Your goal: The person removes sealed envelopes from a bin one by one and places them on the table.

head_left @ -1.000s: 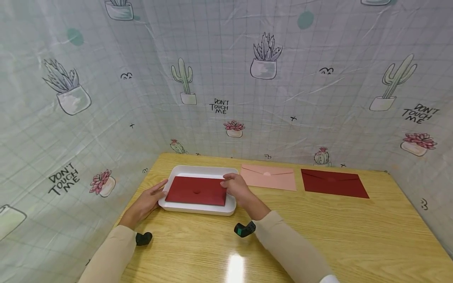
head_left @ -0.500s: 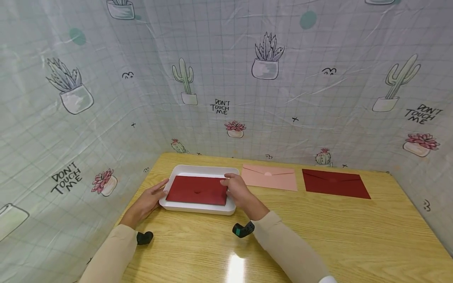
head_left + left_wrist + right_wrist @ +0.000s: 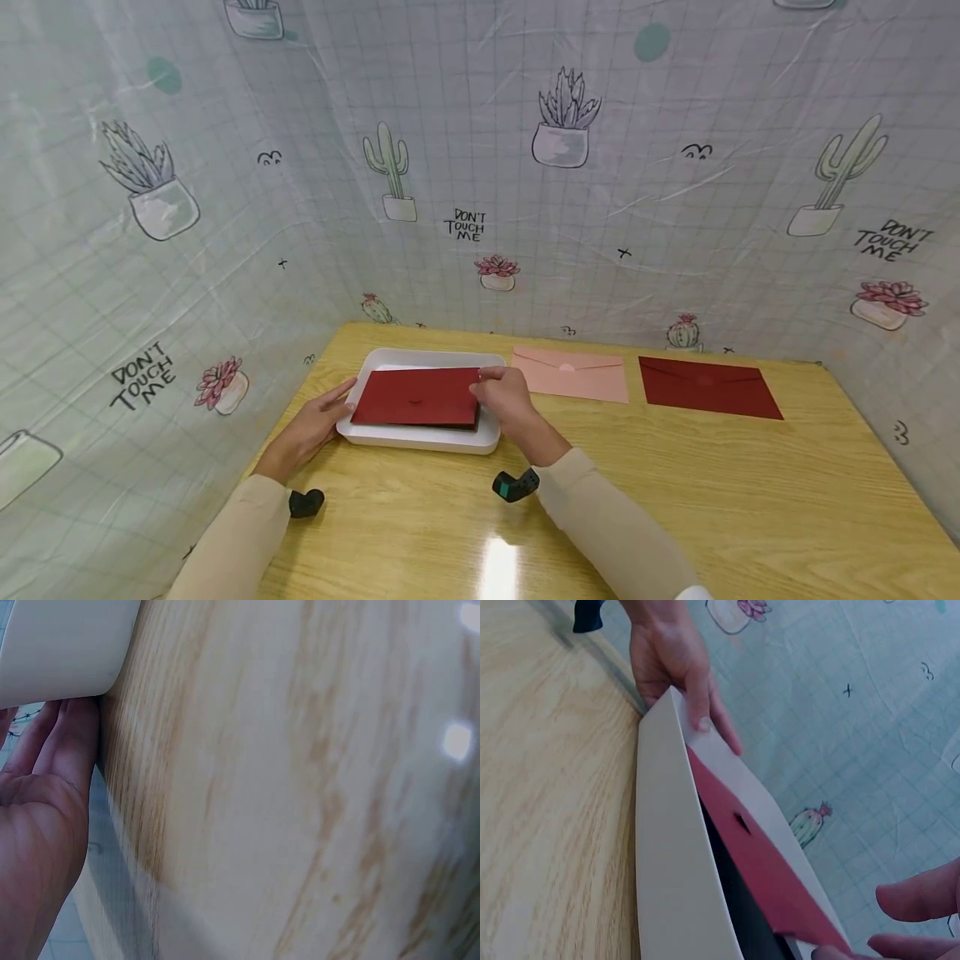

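A red envelope (image 3: 416,397) lies over a white tray (image 3: 420,444), its right end raised a little. In the head view, my right hand (image 3: 506,402) pinches that right end with curled fingers. The right wrist view shows my right fingertips (image 3: 829,953) at the envelope's edge, and something dark (image 3: 739,900) beneath the lifted red envelope (image 3: 746,844). My left hand (image 3: 309,431) grips the tray's left end. Its thumb (image 3: 698,712) is over the rim and its fingers are outside. In the left wrist view, the fingers (image 3: 67,742) reach beneath the tray's edge.
A pink envelope (image 3: 573,386) lies on the wooden table (image 3: 675,483) just right of the tray. Farther right is a dark red envelope (image 3: 701,392). A curtain (image 3: 450,167) printed with cacti closes off the back, left and right sides.
The red envelope lay flat in the tray; my right hand has tilted its right end upward, and a dark gap shows under its front edge. My left hand stays on the tray.
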Available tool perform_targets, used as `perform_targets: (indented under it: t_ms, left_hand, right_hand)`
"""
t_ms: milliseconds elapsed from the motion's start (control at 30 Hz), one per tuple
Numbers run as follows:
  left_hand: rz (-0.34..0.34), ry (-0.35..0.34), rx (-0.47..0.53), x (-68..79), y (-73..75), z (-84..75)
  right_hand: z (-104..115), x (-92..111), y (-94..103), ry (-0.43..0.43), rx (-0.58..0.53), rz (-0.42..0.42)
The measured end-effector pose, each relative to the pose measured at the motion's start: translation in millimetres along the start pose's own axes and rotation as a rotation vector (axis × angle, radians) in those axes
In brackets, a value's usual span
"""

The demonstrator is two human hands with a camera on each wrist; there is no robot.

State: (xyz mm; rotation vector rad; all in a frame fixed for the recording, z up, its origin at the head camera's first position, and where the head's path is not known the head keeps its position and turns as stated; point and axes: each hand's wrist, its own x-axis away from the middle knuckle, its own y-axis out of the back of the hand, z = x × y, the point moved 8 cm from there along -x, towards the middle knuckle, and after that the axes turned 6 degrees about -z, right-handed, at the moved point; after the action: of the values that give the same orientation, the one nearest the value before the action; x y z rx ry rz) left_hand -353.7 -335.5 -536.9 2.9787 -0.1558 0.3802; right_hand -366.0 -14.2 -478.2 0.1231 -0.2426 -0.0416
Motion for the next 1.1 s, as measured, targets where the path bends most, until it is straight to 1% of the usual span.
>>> perform_targets:
  t_ms: [67,133,267,367,533,767,933,1100]
  left_hand:
    - [0.002,-0.003,-0.007,0.7,0.8,-1.1]
    - [0.003,-0.010,-0.004,1.0,0.8,-1.3]
    - [0.009,-0.025,-0.010,1.1,0.4,0.1]
    - [0.025,-0.036,-0.013,1.2,-0.7,1.0]
    - [0.024,-0.042,-0.004,-0.2,-0.2,0.5]
    - [0.032,-0.054,0.017,-1.4,-0.4,-4.3]
    - [0.026,-0.045,0.012,-2.1,0.6,-2.8]
    - [0.021,-0.039,0.001,-1.2,0.3,-1.0]
  right_hand:
    - [0,-3,0.9,0.003,0.016,-0.025]
    - [-2,-6,0.0,0.004,0.002,-0.032]
    - [-7,-10,-2.5,-0.016,-0.037,-0.028]
    - [-10,-13,-2.2,-0.034,-0.045,-0.033]
    - [-11,-16,-1.4,-0.056,-0.053,-0.026]
    - [-7,-19,2.5,-0.049,-0.009,-0.054]
    - [-5,-18,7.2,-0.042,0.025,-0.091]
    - [-3,-16,14.6,-0.026,0.026,-0.125]
